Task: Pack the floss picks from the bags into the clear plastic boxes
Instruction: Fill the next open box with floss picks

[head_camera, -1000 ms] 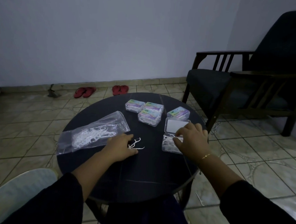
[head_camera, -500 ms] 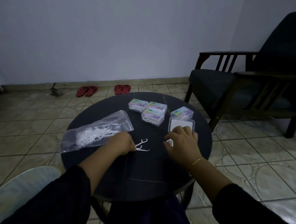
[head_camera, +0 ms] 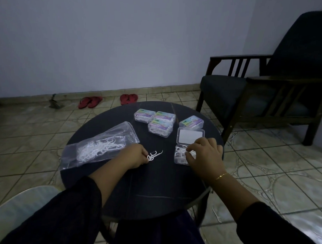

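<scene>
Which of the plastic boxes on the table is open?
The box nearest the person, under the right hand, lid flipped back. The four labelled boxes behind it are shut.

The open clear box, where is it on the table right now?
In the head view, the open box sits at the table's right side under the right hand, just in front of the four closed boxes.

Both forearms are stretched forward from dark sleeves. The left hand [head_camera: 135, 156] is laid palm down, its fingers curled and pinched together. The right hand [head_camera: 205, 154] is arched, fingertips [head_camera: 189, 150] pointed downward; a thin bracelet [head_camera: 221, 176] is worn on its wrist.
</scene>
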A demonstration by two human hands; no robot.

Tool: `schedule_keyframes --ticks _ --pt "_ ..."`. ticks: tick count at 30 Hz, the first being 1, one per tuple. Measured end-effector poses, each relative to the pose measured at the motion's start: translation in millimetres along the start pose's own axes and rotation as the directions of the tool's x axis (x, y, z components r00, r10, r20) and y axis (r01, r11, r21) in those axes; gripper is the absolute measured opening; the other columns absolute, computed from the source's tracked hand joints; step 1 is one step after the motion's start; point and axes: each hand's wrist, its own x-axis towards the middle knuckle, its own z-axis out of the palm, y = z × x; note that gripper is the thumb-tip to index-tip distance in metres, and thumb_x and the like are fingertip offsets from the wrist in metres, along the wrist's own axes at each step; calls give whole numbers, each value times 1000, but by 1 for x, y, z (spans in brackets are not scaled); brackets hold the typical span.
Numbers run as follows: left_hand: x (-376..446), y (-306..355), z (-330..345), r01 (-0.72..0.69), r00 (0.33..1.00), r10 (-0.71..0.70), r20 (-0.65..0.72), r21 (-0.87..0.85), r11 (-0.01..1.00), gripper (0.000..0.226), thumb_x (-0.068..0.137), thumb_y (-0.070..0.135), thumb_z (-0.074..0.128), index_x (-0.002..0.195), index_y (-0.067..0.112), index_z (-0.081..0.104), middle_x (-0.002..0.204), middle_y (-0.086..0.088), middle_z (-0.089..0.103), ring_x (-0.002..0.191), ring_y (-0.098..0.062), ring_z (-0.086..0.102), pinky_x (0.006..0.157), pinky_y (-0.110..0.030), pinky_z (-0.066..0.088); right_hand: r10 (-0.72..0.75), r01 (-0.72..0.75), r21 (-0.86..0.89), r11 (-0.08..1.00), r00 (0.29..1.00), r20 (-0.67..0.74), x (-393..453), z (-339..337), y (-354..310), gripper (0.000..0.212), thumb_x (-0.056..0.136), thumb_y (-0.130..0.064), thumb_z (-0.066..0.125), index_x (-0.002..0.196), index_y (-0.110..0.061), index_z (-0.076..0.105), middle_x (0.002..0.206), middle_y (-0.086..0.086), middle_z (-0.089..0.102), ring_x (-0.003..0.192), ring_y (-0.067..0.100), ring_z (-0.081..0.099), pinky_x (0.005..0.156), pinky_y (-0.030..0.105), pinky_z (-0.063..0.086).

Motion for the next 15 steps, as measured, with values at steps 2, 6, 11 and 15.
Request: schedule_keyframes --ticks 2,6,11,15 --pt "2 5 0 12 1000 -12 0 42 999 25 84 18 70 108 15 70 112 -1 65 107 -20 59 96 -32 46 4 -4 5 1000 1000 -5 0 -1 0 28 93 -44 49 116 -34 61 124 -8 48 117 16 35 91 32 27" --pt "3 12 -1 63 998 -65 21 99 993 27 77 21 72 103 13 72 106 -3 68 97 -20 62 89 -33 51 11 -11 15 1000 1000 -13 0 -1 -1 27 93 -43 49 115 -33 62 124 -8 49 117 16 35 91 32 27" --pt "3 15 -1 69 997 -73 29 124 990 29 75 24 74 101 12 71 105 -4 67 96 -21 62 88 -36 53 45 -44 27 999 999 -19 2 -2 5 27 93 -44 49 113 -34 63 121 -9 50 115 16 36 90 32 29" --pt "3 15 -1 27 999 -28 21 64 998 18 79 23 73 95 17 71 105 0 65 100 -18 60 90 -31 49 115 -111 66 992 992 -48 5 -3 16 25 92 -44 51 108 -33 66 117 -8 53 112 16 37 89 33 30"
